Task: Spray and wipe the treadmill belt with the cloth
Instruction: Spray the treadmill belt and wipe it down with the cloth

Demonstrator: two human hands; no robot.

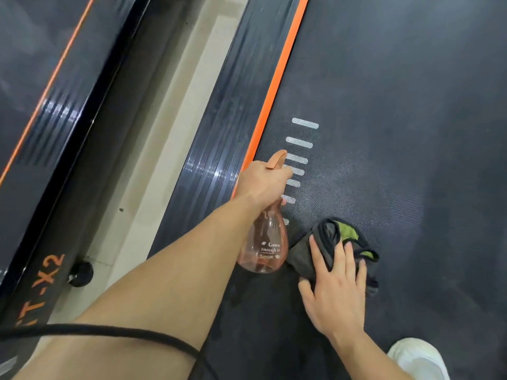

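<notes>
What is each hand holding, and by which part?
Left hand grips the translucent pink plastic spray bottle by its neck, under the trigger head. Right hand grips nothing; flat fingers press the crumpled grey-and-green cloth onto the dark treadmill belt.

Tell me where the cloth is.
Head view, lower centre: the cloth lies on the belt under the right hand, just right of the bottle that the left hand holds.

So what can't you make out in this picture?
Head view only:
- Neck of the bottle: wrapped by the left hand.
- Middle of the cloth: under the right hand.
- The bottle's lettering: small, partly curving out of sight.
- White shoe: cut off by the bottom edge.
</notes>
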